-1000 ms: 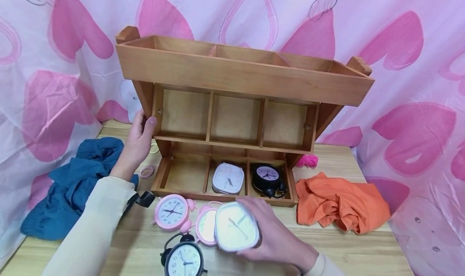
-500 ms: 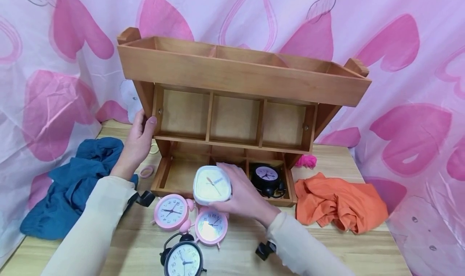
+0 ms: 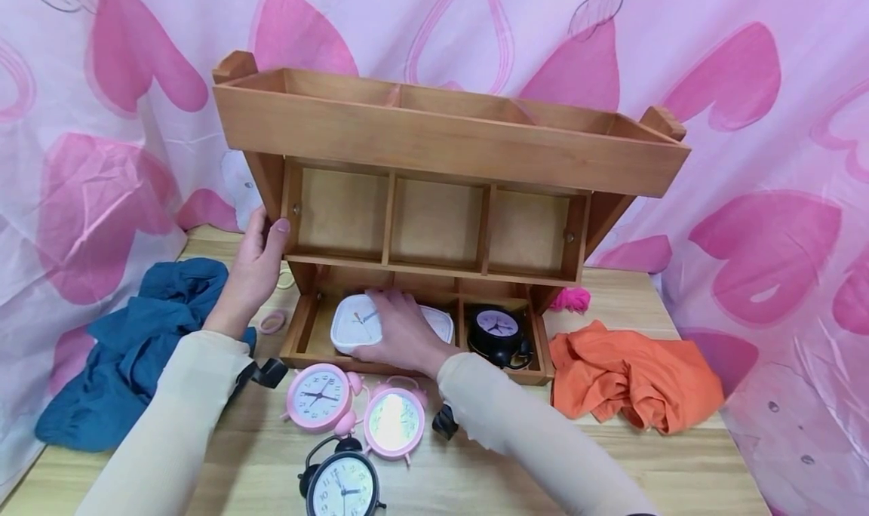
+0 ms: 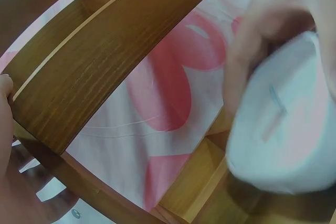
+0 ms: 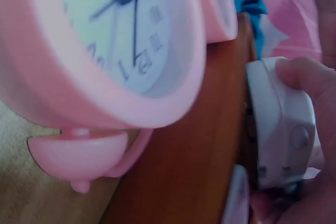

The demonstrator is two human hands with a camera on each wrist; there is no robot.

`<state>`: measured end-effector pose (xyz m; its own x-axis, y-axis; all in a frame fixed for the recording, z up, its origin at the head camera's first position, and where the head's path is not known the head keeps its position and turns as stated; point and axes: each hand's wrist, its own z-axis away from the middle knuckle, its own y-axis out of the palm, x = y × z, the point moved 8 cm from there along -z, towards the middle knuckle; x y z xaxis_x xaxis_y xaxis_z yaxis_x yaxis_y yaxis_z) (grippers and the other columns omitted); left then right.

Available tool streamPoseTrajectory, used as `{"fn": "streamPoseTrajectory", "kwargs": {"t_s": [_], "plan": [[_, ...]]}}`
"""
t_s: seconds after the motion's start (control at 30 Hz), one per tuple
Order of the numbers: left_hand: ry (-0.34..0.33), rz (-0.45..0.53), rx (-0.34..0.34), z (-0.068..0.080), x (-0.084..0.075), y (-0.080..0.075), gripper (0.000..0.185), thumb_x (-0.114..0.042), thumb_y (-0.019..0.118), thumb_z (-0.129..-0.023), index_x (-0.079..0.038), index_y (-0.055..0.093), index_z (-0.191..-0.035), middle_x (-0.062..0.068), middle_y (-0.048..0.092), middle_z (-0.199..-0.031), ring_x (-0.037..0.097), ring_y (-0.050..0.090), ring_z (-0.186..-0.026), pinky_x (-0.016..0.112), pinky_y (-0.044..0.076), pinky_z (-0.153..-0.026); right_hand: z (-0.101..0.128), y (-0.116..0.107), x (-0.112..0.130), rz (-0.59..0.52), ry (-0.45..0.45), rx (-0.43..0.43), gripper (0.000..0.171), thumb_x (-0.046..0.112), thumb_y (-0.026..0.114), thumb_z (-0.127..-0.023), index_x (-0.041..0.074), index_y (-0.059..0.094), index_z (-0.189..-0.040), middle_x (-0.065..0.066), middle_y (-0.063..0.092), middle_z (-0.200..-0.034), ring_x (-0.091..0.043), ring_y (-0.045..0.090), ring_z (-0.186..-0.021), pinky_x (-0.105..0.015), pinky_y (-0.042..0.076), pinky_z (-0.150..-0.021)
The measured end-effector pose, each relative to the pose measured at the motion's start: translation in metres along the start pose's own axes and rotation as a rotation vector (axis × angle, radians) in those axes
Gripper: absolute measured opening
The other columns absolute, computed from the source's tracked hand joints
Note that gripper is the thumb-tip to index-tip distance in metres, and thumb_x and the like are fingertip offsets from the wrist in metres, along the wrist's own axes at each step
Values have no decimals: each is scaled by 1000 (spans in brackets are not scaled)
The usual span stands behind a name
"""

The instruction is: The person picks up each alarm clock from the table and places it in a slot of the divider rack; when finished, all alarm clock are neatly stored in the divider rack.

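Note:
My right hand (image 3: 406, 331) grips a white, rounded-square alarm clock (image 3: 354, 324) over the bottom tier's left compartment in the head view. Its fingers wrap the clock's sides, as the right wrist view also shows. On the left, my left hand (image 3: 254, 271) holds the side board of a tiered wooden shelf (image 3: 448, 139), thumb toward the front. A second white clock (image 3: 440, 323) lies in the middle bottom compartment, partly hidden behind my right hand. The right bottom compartment holds a black twin-bell alarm clock (image 3: 495, 331) with a purplish dial.
Before the shelf lie two pink alarm clocks, a left one (image 3: 317, 397) and a right one (image 3: 394, 423), plus a black one (image 3: 345, 487). Blue cloth (image 3: 136, 357) lies left, orange cloth (image 3: 631, 376) right. Hair ties (image 3: 273, 321) and a bright pink bundle (image 3: 572, 299) flank the shelf.
My right hand has carried the white clock from above the pink clocks up and left to the bottom-left compartment. My left hand has stayed on the shelf's side.

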<state>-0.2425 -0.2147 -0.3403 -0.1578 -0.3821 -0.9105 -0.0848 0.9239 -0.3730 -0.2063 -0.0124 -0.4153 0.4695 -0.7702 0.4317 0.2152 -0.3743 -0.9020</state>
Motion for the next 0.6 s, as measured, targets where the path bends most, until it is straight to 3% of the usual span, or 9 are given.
{"fn": "streamPoseTrajectory", "kwargs": {"t_s": [0.17, 0.23, 0.4, 0.47, 0.6], "plan": [[13, 10, -9, 0, -1, 0, 61, -42, 32, -107, -20, 10, -159, 13, 20, -162, 38, 24, -147, 64, 25, -115, -11, 12, 10, 191, -65, 17, 90, 67, 69, -77, 19, 42, -148, -7, 41, -148, -28, 34, -138, -48, 32, -115], [21, 13, -12, 0, -2, 0, 61, -42, 32, -107, -20, 10, -159, 13, 21, -162, 38, 25, -147, 64, 25, -115, -12, 19, 12, 220, -87, 70, 89, 69, 64, -81, 20, 38, -150, -8, 37, -152, -31, 29, -141, -50, 31, -115], [23, 16, -9, 2, -3, 2, 61, -42, 33, -107, -20, 11, -159, 13, 23, -161, 37, 26, -146, 63, 26, -116, 0, 34, 9, 148, -112, 280, 80, 62, 47, -95, 24, 18, -159, -10, 7, -166, -36, 1, -153, -57, 15, -121], [25, 16, -7, 2, -3, 2, 61, -42, 33, -107, -20, 10, -159, 14, 22, -161, 38, 25, -146, 64, 25, -115, 6, 32, 7, 108, -122, 300, 77, 60, 45, -97, 26, 15, -159, -7, 0, -167, -35, -5, -153, -60, 12, -121], [20, 14, -9, 1, -2, 1, 60, -41, 33, -107, -20, 10, -159, 13, 21, -161, 38, 24, -147, 65, 25, -115, 19, 16, 4, 3, -147, 252, 76, 60, 47, -96, 28, 18, -159, -2, -1, -168, -33, -3, -153, -62, 13, -120]]}}
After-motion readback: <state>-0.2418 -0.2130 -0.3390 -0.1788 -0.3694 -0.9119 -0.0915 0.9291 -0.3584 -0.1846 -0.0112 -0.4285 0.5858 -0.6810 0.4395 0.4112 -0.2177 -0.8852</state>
